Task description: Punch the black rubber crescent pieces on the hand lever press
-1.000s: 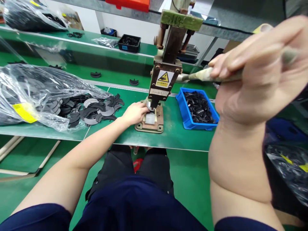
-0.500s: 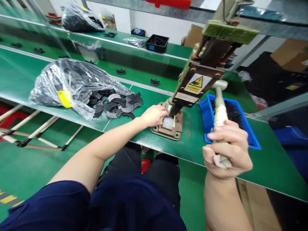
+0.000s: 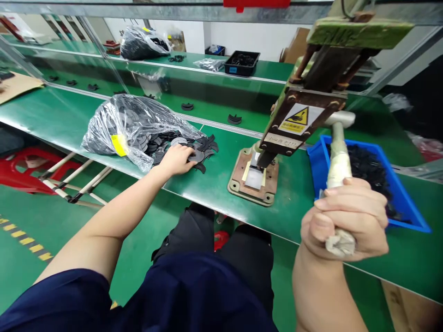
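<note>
My right hand is wrapped round the pale taped lever handle of a press. Over the pile of dark curved parts, at the mouth of a clear plastic bag, is my left hand. Its thumb and fingers are bent around a grey curved part in the pile. The press's base plate lies to the right of that hand, with a pale block under the press head.
Right of the press is a blue bin of black parts. Separate curved parts lie behind the rail. A black tray and another filled bag sit farther back. A red stool is at left.
My left hand has moved left from the press base to the pile of curved parts. My right hand still grips the lever handle. The camera view has shifted left.
</note>
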A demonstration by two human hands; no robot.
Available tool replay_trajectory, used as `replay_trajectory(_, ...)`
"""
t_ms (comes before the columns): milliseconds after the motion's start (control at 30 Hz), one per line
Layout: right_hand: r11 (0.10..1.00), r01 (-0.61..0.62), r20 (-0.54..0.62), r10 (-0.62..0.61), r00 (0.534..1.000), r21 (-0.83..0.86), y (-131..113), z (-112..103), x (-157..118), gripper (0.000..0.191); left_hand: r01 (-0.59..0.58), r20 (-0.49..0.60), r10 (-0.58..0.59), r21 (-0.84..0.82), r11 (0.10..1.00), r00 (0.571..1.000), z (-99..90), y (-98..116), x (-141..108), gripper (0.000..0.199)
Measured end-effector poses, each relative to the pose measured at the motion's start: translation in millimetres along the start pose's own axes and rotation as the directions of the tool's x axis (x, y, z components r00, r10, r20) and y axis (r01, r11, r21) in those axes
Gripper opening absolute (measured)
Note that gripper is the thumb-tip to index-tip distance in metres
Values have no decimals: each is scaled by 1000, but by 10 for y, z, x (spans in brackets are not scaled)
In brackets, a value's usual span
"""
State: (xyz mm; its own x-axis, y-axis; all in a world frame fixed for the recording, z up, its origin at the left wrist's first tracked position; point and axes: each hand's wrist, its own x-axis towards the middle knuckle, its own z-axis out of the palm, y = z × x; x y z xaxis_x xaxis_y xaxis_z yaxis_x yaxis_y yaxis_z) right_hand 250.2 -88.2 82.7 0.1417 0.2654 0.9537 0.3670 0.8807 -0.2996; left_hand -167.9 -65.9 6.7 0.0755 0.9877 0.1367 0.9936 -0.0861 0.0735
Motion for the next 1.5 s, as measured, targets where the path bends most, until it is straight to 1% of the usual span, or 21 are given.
replay_trajectory(67, 1000, -3, -8, 3, 1000, 0, -14, 5, 1, 37, -9, 18, 8, 35, 999, 1000, -3, -31, 38, 46)
replay_trajectory(167, 1000, -19, 15, 19, 1000, -1, -35, -26, 6, 34, -46, 53, 44, 24, 999, 998, 4, 23, 135, 42)
replay_trajectory(233, 1000, -28, 53, 28, 998, -9, -46, -52, 7, 31, -42, 85, 44, -19, 999, 995, 14, 67, 198, 43)
replay_trajectory(300, 999, -39, 72, 40, 997, -13, -53, -68, 3, 29, -23, 94, 31, -89, 996, 995, 23, 111, 236, 42)
replay_trajectory(400, 999, -44, 63, 44, 997, 1, -60, -62, -10, 26, -30, 37, 39, -223, 974, 999, 18, 213, 251, 31)
replay_trajectory(467, 999, -36, 52, 36, 998, 14, -68, -49, -18, 24, -73, -12, 73, -297, 952, 997, 0, 320, 256, 24)
replay_trajectory(567, 999, -34, 55, 34, 998, 10, -94, -36, -15, 24, -129, -35, 125, -369, 920, 992, -12, 539, 296, 26)
replay_trajectory(633, 999, -37, 65, 37, 997, -5, -115, -36, -7, 28, -147, -29, 149, -419, 896, 988, 26, 711, 348, 25)
replay_trajectory(700, 999, -36, 71, 37, 997, -19, -128, -41, 2, 31, -146, -15, 160, -498, 855, 987, 120, 881, 406, 19)
replay_trajectory(800, 999, -25, 81, 27, 996, -22, -115, -56, 5, 33, -61, 44, 111, -615, 786, 993, 321, 1070, 474, 16)
replay_trajectory(867, 1000, 13, 91, -12, 996, -4, -89, -66, 4, 32, 32, 84, 31, -654, 756, 996, 428, 1129, 497, 20)
replay_trajectory(933, 998, 60, 101, -62, 993, 23, -63, -71, 3, 32, 119, 118, -49, -716, 688, 992, 463, 1151, 511, 25)
replay_trajectory(967, 997, 73, 102, -76, 992, 35, -53, -71, 3, 31, 154, 140, -73, -766, 624, 988, 448, 1162, 521, 29)
replay_trajectory(1033, 996, 70, 101, -75, 992, 50, -45, -64, 3, 31, 199, 198, -53, -859, 472, 979, 366, 1208, 552, 35)
replay_trajectory(1067, 996, 69, 95, -74, 993, 57, -45, -58, 3, 32, 216, 229, -16, -888, 406, 973, 308, 1250, 577, 38)
replay_trajectory(1100, 996, 69, 89, -75, 993, 61, -48, -53, 3, 32, 233, 261, 30, -903, 361, 965, 248, 1305, 607, 39)
replay_trajectory(1133, 995, 73, 81, -78, 994, 65, -51, -50, 2, 33, 250, 291, 74, -908, 337, 954, 191, 1369, 643, 39)
replay_trajectory(1200, 995, 77, 75, -82, 994, 66, -60, -52, 0, 32, 281, 339, 139, -903, 324, 930, 107, 1509, 726, 40)
replay_trajectory(1300, 997, 63, 112, -68, 991, 55, -71, -76, 0, 28, 313, 385, 189, -893, 324, 903, 68, 1674, 852, 41)
replay_trajectory(1367, 997, 55, 131, -61, 990, 52, -73, -93, 0, 27, 334, 414, 207, -882, 331, 887, 79, 1723, 923, 40)
replay_trajectory(1500, 997, 53, 120, -59, 991, 53, -72, -95, -3, 28, 381, 478, 211, -844, 377, 852, 99, 1731, 1017, 36)
